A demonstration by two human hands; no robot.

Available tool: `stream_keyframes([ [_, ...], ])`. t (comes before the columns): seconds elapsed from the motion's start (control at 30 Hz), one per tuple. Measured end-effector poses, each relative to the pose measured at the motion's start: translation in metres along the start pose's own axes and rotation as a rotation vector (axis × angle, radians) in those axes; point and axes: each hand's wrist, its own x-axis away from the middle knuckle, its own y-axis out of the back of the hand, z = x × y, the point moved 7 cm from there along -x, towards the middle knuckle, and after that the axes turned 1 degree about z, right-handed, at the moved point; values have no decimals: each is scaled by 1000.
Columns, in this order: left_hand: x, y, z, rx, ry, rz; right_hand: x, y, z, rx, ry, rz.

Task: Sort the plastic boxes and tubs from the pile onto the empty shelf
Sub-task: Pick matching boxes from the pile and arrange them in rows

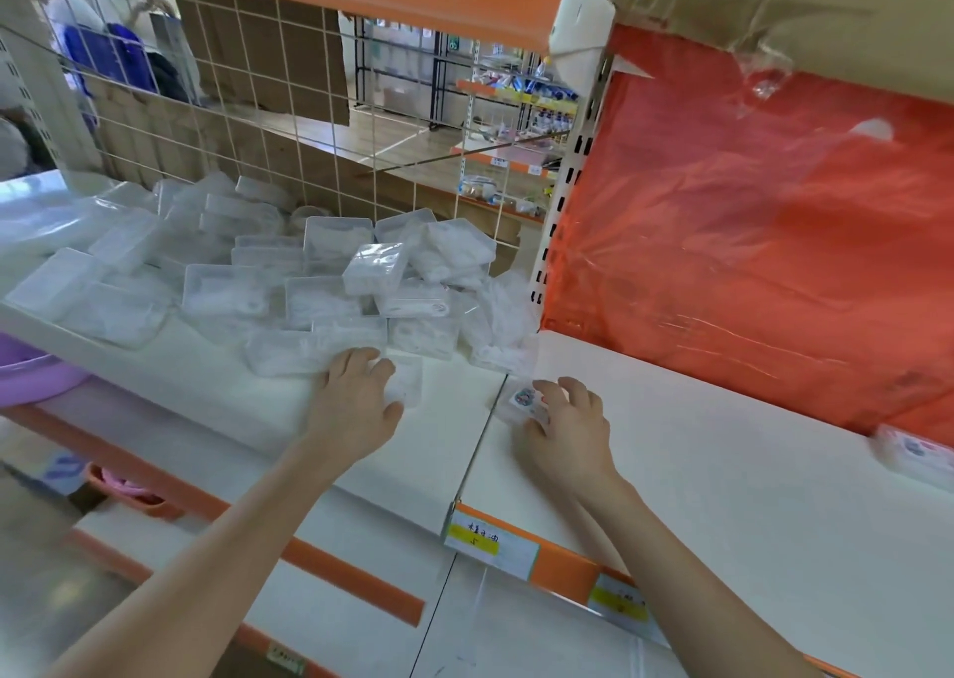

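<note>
Box (524,399) half hidden under right hand (573,429)

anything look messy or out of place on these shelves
Yes: the clear boxes lie in a jumbled pile on the left shelf, several tilted on edge. Overhead right, torn plastic wrap hangs loose off a cardboard box.

pile: clear boxes (320,274) heaped (jumbled, some tilted) on left shelf (217,398) | stickered box (524,401) on right shelf (722,445), left edge
</note>
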Motion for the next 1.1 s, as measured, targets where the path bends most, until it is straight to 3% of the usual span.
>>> stream_keyframes([
  [0.17,2,-3,3,10,-25,84,0,6,22,-117,105,-93],
  [0.3,1,-1,6,184,32,123,4,9,38,-263,189,-154],
  [0.37,3,4,3,459,91,136,6,11,42,-362,200,-199],
  [0.53,15,5,-25,1599,371,401,8,26,47,-579,210,-275],
  [0.6,17,0,-32,1832,453,493,8,29,48,-632,206,-266],
  [0.73,19,-3,-45,1955,445,530,8,22,44,-717,146,-171],
  [0.93,18,-4,-63,2036,135,590,15,26,41,-874,128,-89],
  [1.1,21,-2,-79,1985,1,652,18,37,39,-922,156,-60],
])
